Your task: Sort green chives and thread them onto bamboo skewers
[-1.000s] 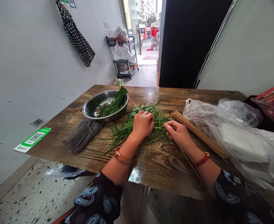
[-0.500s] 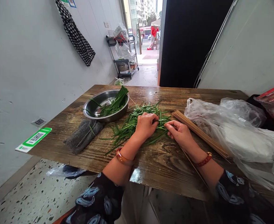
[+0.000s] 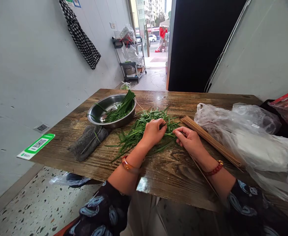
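A loose pile of green chives (image 3: 131, 137) lies on the wooden table in front of me. My left hand (image 3: 154, 131) is over the pile, its fingers curled and pinched on chives; the fingertips are partly hidden. Close by on the right, my right hand (image 3: 187, 140) is closed around a thin bamboo skewer (image 3: 197, 164), whose long end runs back beneath my wrist toward the table edge. Thumb and index finger of that hand meet near the chive tips. A bundle of bamboo skewers (image 3: 212, 141) lies just right of my right hand.
A steel bowl (image 3: 118, 124) with more chives stands behind the pile, at left. Near it lies a folded dark grey mesh cloth (image 3: 87, 143). Clear plastic bags (image 3: 259, 147) cover the table's right side. A green QR-code card (image 3: 37, 146) is at the left edge.
Both hands stay almost in place over the chives, with only very slight finger movement. The view has shifted a little.
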Demonstrator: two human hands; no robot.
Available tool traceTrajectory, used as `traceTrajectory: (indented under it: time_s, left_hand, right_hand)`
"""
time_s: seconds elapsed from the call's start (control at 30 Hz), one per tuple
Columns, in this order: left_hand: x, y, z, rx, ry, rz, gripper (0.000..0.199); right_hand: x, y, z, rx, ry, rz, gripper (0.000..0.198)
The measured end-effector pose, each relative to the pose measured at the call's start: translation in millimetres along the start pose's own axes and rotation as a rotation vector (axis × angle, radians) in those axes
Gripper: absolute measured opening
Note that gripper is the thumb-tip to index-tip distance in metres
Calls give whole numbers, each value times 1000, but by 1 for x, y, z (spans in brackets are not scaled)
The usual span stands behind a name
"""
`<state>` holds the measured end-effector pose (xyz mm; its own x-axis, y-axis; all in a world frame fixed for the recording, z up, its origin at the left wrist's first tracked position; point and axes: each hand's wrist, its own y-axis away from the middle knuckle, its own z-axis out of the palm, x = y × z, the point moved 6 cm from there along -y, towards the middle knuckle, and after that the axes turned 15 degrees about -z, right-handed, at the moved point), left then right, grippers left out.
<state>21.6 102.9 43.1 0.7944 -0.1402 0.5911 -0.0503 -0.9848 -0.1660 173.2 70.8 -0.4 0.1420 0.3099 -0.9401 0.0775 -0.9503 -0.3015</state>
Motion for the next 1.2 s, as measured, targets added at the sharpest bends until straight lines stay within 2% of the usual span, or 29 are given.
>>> traceTrajectory:
  time_s: [0.27, 0.43, 0.6, 0.87, 0.97, 1.1, 1.2]
  left_hand:
    - [-3, -3, 2, -62, 223, -20, 6]
    - [-4, -3, 2, -103, 356, -48, 11]
    - [-2, -2, 3, -133, 417, -49, 14]
    - [-3, -3, 8, -151, 417, -57, 11]
    - [-8, -5, 5, -59, 320, -79, 9]
    - [-9, -4, -8, 155, 157, -50, 28]
    - [-2, 1, -14, 220, 112, 16, 30]
  right_hand:
    - [1, 0, 0, -4, 15, -12, 38]
    - [3, -1, 0, 9, -26, -7, 44]
    - [0, 0, 1, -15, -12, -11, 48]
    - [4, 0, 1, 1, -36, -5, 43]
    - [5, 0, 0, 28, -58, -1, 42]
    - [5, -1, -3, 80, -120, 29, 43]
    - [6, -1, -4, 97, -162, 44, 44]
